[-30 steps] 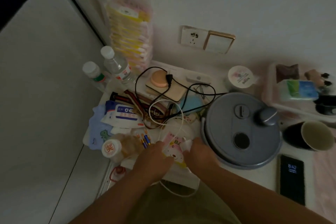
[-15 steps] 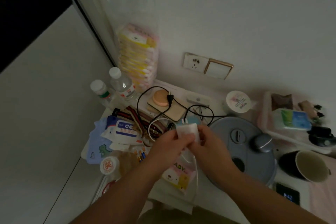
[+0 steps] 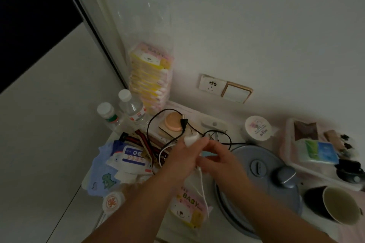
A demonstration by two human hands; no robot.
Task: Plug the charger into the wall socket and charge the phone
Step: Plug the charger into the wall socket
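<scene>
My left hand (image 3: 180,161) is closed around the white charger (image 3: 191,139), whose top sticks out above the fingers. A white cable (image 3: 202,185) hangs down from that hand. My right hand (image 3: 218,161) touches the left hand from the right, fingers curled at the cable's upper end. Both hands hover over the cluttered table, below and left of the white wall socket (image 3: 211,85), which has nothing plugged in. The phone is out of view.
A gold-framed switch (image 3: 236,93) sits right of the socket. On the table stand two water bottles (image 3: 131,109), a tall tissue-pack stack (image 3: 151,77), a black cord (image 3: 185,124), a grey round cooker lid (image 3: 262,179), a dark mug (image 3: 335,204) and a white tray (image 3: 308,167).
The hands lifted the charger off the table and carried it up toward the wall. The camera tilted up, so the phone at lower right left the view.
</scene>
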